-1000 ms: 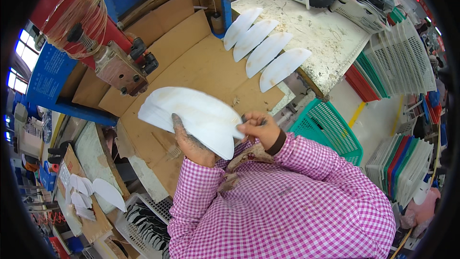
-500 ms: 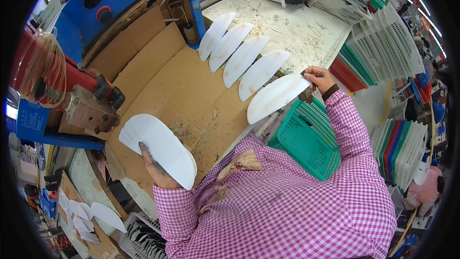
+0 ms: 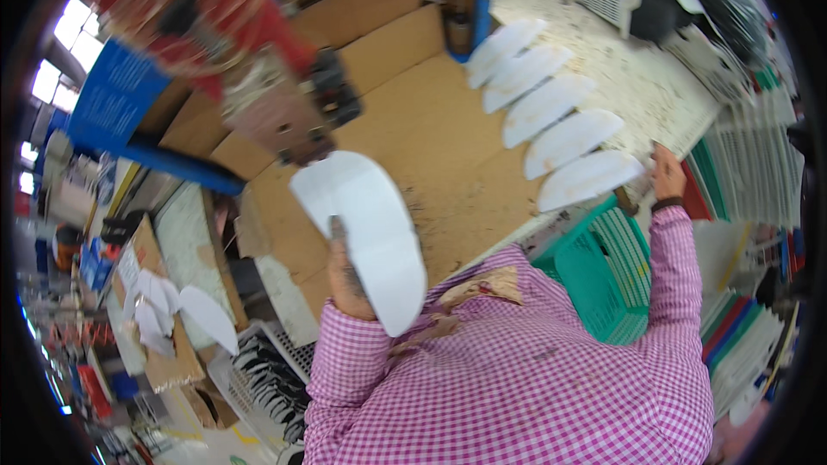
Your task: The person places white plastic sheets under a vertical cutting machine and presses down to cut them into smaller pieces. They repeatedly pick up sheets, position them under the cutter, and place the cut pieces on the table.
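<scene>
Five white half-round sheets (image 3: 549,109) lie spread at the edge of the worktop (image 3: 624,60); the left hand (image 3: 349,282) grips a white sheet or stack (image 3: 379,232), not yet set down; the right hand (image 3: 668,176) is beside the nearest sheet, its grip unclear

A smooth, matt, card-like finish was shown by the held white half-oval sheets (image 3: 375,224), while the row of laid-out sheets (image 3: 573,143) was marked with faint brownish smears. The dull brown cardboard (image 3: 422,116) was speckled with dark grit. The pale tabletop (image 3: 637,77) was scuffed and stained. Perforated plastic was seen in the green basket (image 3: 590,271), and soft, creased cloth in the checked garment (image 3: 534,370). Worn, dull metal was suggested by the blurred machine head (image 3: 271,108).
</scene>
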### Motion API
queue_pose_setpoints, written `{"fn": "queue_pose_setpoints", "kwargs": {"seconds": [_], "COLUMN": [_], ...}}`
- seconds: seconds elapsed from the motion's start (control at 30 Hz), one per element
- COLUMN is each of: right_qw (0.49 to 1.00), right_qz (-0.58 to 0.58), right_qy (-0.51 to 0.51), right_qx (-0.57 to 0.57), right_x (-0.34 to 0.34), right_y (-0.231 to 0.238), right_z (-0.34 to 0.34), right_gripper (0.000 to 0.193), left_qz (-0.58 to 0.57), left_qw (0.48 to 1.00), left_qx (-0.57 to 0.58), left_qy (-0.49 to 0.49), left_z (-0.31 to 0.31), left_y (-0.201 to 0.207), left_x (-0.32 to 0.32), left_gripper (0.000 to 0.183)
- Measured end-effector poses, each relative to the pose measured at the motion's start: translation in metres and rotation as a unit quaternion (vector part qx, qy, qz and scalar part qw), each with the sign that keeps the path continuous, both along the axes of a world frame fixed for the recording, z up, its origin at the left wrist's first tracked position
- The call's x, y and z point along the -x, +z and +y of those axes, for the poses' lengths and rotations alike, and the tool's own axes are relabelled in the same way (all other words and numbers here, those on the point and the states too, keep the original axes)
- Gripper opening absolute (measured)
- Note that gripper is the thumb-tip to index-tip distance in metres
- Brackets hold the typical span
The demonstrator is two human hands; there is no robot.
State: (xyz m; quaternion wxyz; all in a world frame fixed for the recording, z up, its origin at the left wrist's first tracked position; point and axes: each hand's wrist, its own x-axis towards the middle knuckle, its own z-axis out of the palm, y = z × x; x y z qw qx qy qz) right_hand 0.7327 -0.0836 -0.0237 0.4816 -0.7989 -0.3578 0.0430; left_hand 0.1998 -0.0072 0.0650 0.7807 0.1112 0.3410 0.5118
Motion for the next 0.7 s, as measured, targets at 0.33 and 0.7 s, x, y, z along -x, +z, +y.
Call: {"fn": "queue_pose_setpoints", "kwargs": {"seconds": [0.33,0.7], "right_qw": [0.990,0.963], "right_qz": [-0.124,-0.180], "right_qy": [0.028,0.176], "right_qx": [-0.055,-0.100], "right_x": [0.013,0.114], "right_y": [0.017,0.078], "right_z": [0.009,0.059], "right_gripper": [0.032,0.024], "left_qz": [-0.139,-0.165], "left_qw": [0.987,0.976], "left_qx": [-0.007,-0.142], "left_qy": [-0.083,0.017], "left_z": [0.009,0.119], "left_y": [0.005,0.008], "left_x": [0.007,0.010], "left_gripper": [0.065,0.055]}}
